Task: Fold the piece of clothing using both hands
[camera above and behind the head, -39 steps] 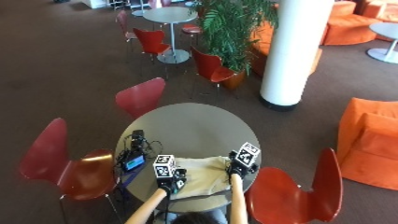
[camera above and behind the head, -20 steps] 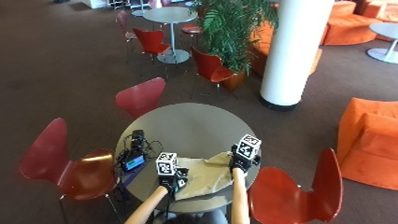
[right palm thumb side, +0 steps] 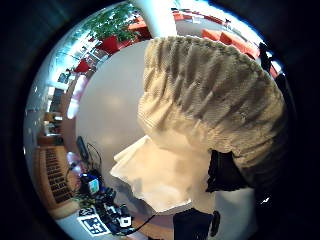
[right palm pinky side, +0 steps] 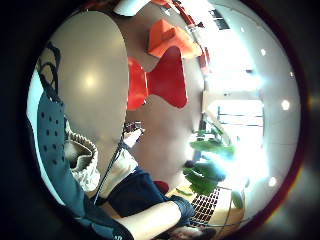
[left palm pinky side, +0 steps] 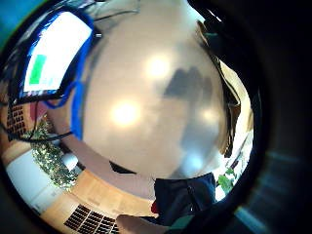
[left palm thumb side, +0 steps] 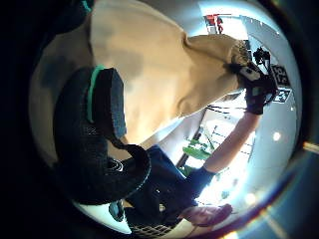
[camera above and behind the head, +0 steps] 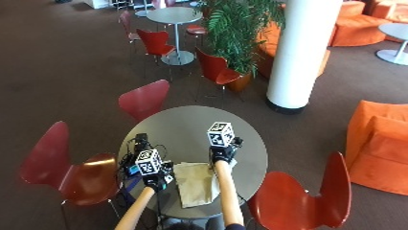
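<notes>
A beige garment lies on the round grey table at its near edge. My right hand has reached out over the table's middle and grips the garment's ribbed hem, lifting that end off the top. The left thumb side palm view shows the same raised corner in my right hand. At the garment's left edge sits my left hand; its thumb lies on the cloth with a finger curled underneath, pinching the edge.
A tablet with a lit screen and black cables lie on the table left of the garment. Red chairs stand at the left, the right and the far side.
My right hand has moved away from me over the table, carrying the garment's hem up with it. The left hand has stayed at the left edge.
</notes>
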